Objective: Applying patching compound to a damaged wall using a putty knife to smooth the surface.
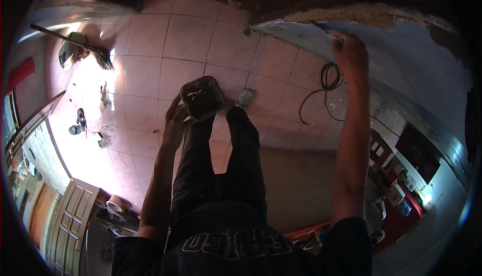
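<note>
A pink tiled floor (143,75) meets a chipped, pale-blue wall (406,50). A dark fabric shirt (221,221) bears large, pale-outlined lettering. The left hand (174,121) grips a dark, rounded-square container (203,98) from its left side, over the floor. The right hand's (350,51) grip is closed around a slim, dark tool (322,27), its tip at the wall's broken edge; contact is unclear.

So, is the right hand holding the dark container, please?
No, the left hand holds the dark container, well apart from the right hand.
</note>
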Tool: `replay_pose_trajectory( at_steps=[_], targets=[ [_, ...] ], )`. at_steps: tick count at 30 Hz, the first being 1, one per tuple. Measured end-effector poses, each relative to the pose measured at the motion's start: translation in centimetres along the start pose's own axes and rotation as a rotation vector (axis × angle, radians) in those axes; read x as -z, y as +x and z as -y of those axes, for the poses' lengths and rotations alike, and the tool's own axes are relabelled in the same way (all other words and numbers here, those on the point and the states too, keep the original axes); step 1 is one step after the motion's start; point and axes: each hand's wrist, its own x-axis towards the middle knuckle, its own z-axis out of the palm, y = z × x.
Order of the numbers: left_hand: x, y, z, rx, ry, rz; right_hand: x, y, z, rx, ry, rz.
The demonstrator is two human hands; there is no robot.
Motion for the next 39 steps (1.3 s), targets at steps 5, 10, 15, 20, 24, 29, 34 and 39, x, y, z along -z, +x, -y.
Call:
replay_pose_trajectory(
  at_steps=[5,10,15,20,24,29,34,39],
  targets=[
    [-0.9,0.2,0.7,-0.023,-0.002,0.016,-5.8,0.2,0.6,-0.037,-0.148,0.040],
    [-0.2,-0.7,0.8,-0.030,0.035,-0.045,-1.4,-2.7,0.0,-0.086,0.087,0.005],
    [-2.9,-0.1,2.2,-0.019,0.072,0.005,-6.0,-0.8,-1.0,0.044,-0.001,-0.097],
    [-3.6,-0.9,2.0,-0.205,0.428,0.081,-5.9,-3.5,-0.1,-0.017,0.194,-0.088],
    [-5.9,-0.1,0.6,-0.019,0.074,0.105,-1.4,-3.8,-0.2,-0.024,0.197,-0.129],
    [-8.4,3.9,2.5,0.026,0.119,0.203,-9.4,-2.8,-1.7,0.020,0.119,-0.196],
    [-7.1,7.6,1.5,0.070,0.231,0.254,-8.3,-6.9,-2.8,0.014,0.422,-0.281],
    [-9.6,11.7,2.8,0.081,0.310,0.332,-3.7,-5.2,-4.0,0.038,0.334,-0.350]
  ],
)
